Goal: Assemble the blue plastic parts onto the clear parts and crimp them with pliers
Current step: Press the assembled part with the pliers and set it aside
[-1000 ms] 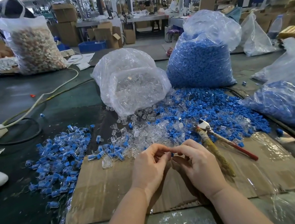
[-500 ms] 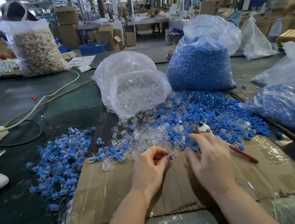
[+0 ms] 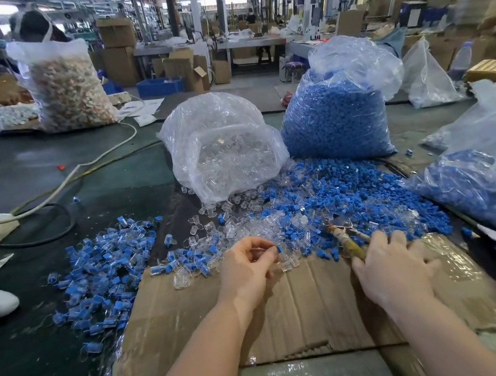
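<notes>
My left hand (image 3: 246, 266) pinches a small clear part with a blue piece (image 3: 278, 250) at its fingertips, just above the cardboard sheet (image 3: 196, 321). To its right, my right hand (image 3: 391, 265) lies over the handles of the pliers (image 3: 342, 232) with its fingers curled round them. The tan-wrapped handle runs under the thumb and the jaws point up-left into the pile. Loose clear parts (image 3: 246, 227) and loose blue parts (image 3: 323, 195) lie mixed just beyond both hands. A heap of joined blue-and-clear pieces (image 3: 104, 261) sits to the left.
A bag of clear parts (image 3: 224, 152) and a bag of blue parts (image 3: 334, 121) stand behind the piles. Another bag of blue parts (image 3: 493, 173) lies at the right. A white cable (image 3: 97, 160) and a black hose (image 3: 51, 237) cross the dark table at the left.
My hands have drawn apart. The right hand moved right from the left hand onto the pliers' handles. The left hand stayed in place with the small part in its fingertips.
</notes>
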